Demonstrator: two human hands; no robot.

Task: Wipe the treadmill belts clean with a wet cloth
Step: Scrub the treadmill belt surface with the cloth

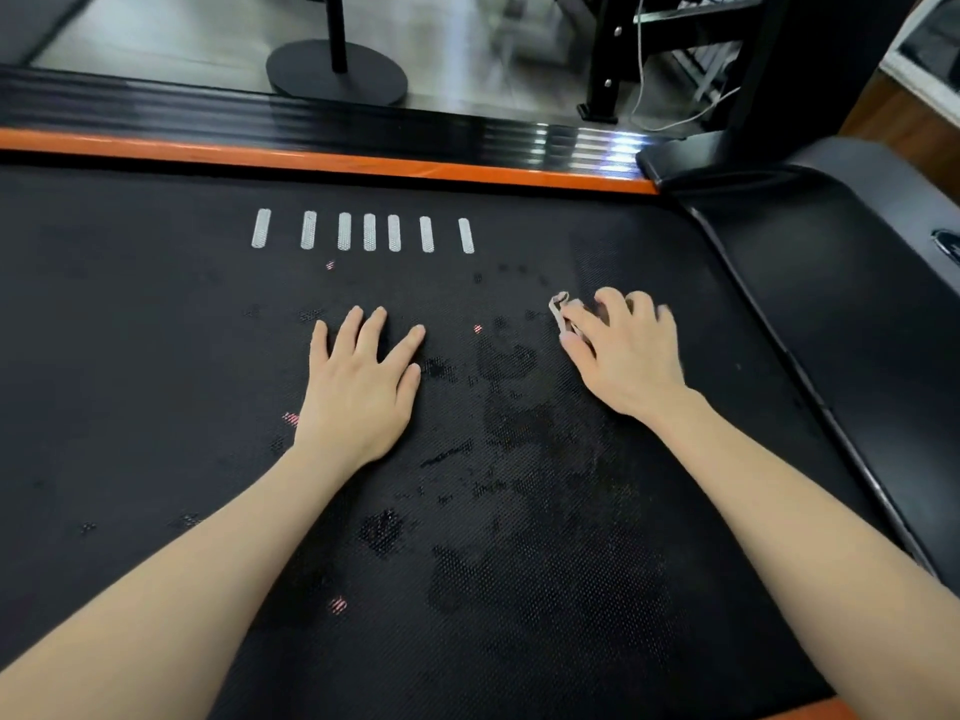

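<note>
A person's left hand (pixel 358 387) lies flat on the black treadmill belt (pixel 156 356), palm down, fingers straight and slightly spread, holding nothing, while the right hand (pixel 623 350) curls its fingers over a small pale cloth (pixel 560 309) and presses it to the belt. The cloth is bunched under the right fingers, and only a folded corner shows on the side toward the left hand. The two hands are apart, with darker damp patches (pixel 519 433) on the mesh-textured surface between and below them. The right hand sits near the belt's right end, where a curved edge meets the glossy black motor cover (pixel 857 304); a band of bare belt lies between the fingers and that edge. Beyond the hands, a row of seven short white marks (pixel 369 232) runs across the belt, and past them an orange strip (pixel 311 161) borders the far edge, backed by a ribbed black side rail (pixel 260 116). Left of the left hand, the belt stretches open to the frame's edge. On the floor beyond the rail stand a round black stand base (pixel 336 72) and a black frame (pixel 608 49) with a pale cable (pixel 640 65) hanging beside it.
</note>
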